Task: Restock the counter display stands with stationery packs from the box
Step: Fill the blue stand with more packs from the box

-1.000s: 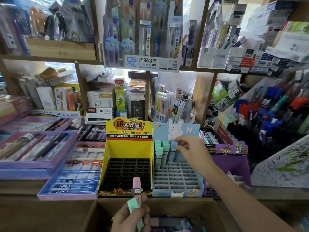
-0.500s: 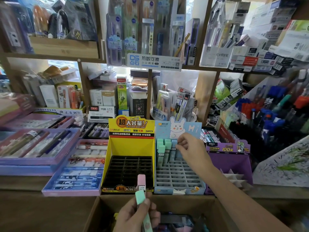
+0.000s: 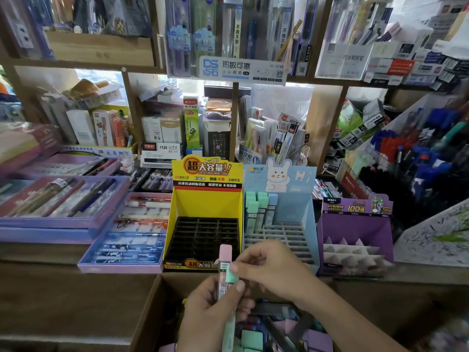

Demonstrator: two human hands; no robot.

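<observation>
My left hand [image 3: 210, 311] grips two slim lead packs over the cardboard box [image 3: 149, 308]: a pink-capped pack [image 3: 225, 252] standing upright and a mint-capped pack [image 3: 229, 323] beside it. My right hand [image 3: 269, 271] pinches the mint cap [image 3: 231, 275] between thumb and fingertips. Behind them stands the light blue bunny display stand [image 3: 307, 224] with three or so mint and blue packs [image 3: 258, 207] in its back left slots. The yellow stand [image 3: 177, 219] holds a black grid with no packs. More pastel packs [image 3: 253, 339] lie in the box.
A purple display stand [image 3: 355, 224] with white dividers sits right of the blue one. Flat pen gift boxes [image 3: 63, 201] and a blue pen tray [image 3: 121, 250] fill the counter's left. Angled marker racks [image 3: 418, 158] rise at right. Wooden shelves [image 3: 83, 47] packed with stationery stand behind.
My right hand has left the back slots of the blue stand and come down to my left hand, where it now pinches the mint pack. The left hand has risen slightly.
</observation>
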